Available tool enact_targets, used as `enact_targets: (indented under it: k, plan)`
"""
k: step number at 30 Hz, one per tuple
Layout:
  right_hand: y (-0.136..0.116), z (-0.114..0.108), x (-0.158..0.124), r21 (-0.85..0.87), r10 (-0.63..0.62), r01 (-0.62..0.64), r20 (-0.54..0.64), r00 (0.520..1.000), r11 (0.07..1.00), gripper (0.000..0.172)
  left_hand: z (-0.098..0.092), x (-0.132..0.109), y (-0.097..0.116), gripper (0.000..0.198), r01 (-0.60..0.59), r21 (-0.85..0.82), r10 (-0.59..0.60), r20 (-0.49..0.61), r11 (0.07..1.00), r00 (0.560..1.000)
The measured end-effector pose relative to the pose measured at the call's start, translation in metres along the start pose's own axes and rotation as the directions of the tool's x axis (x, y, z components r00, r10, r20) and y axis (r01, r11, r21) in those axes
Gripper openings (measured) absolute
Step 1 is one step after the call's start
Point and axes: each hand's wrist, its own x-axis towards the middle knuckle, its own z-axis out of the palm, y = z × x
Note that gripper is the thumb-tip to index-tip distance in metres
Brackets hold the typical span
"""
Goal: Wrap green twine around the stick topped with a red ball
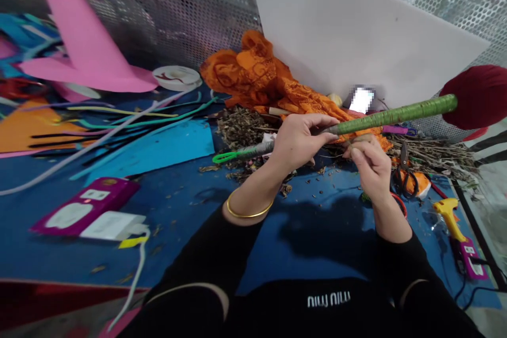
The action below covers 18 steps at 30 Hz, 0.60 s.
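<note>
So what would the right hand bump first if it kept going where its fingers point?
Probably the green wrapped stick, just above the right hand; its fingertips look almost on it, though depth is unclear.

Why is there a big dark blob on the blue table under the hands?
Head view: that blob is the shadow of the left hand and right hand at the green taped stick, falling on the blue table mat; its edges look bent and smeary, like the pink foam sheet.

Green tape-wrapped stem (pixel 396 114) with slight sheen, crumpled orange lace-like cloth (pixel 261 76), matt blue table covering (pixel 178 206), perforated metal mesh wall (pixel 166 5), possibly plastic yellow glue gun (pixel 449 216)
</note>
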Motion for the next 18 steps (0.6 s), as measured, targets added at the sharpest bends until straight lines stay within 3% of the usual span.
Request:
enact_targets:
  k: [2, 4, 8, 13, 18]
  plan:
    - [-0.002, 0.003, 0.001, 0.108, -0.128, 0.140, -0.113, 0.985, 0.984, 0.024, 0.001, 0.002, -0.002, 0.027, -0.045, 0.061, 0.046, -0.019, 0.997, 0.999]
    - [0.001, 0.009, 0.001, 0.272, -0.181, 0.214, -0.142, 0.973, 0.938, 0.025, 0.003, 0.002, -0.003, 0.024, -0.077, 0.104, 0.078, -0.011, 0.992, 0.997]
    - [0.003, 0.018, 0.002, 0.518, -0.079, 0.143, -0.143, 0.987, 0.844, 0.032, 0.010, 0.001, -0.002, 0.024, -0.087, 0.169, 0.084, 0.025, 0.982, 0.996]
    - [-0.012, 0.010, -0.001, 0.427, 0.193, -0.075, -0.240, 0.951, 0.901, 0.037, 0.017, 0.000, -0.003, 0.022, -0.061, 0.223, 0.054, 0.034, 0.973, 0.998]
    - [-0.024, 0.007, -0.007, 0.298, 0.183, -0.099, -0.268, 0.946, 0.950, 0.035, 0.020, 0.000, -0.003, 0.022, -0.041, 0.251, 0.034, 0.030, 0.967, 0.999]
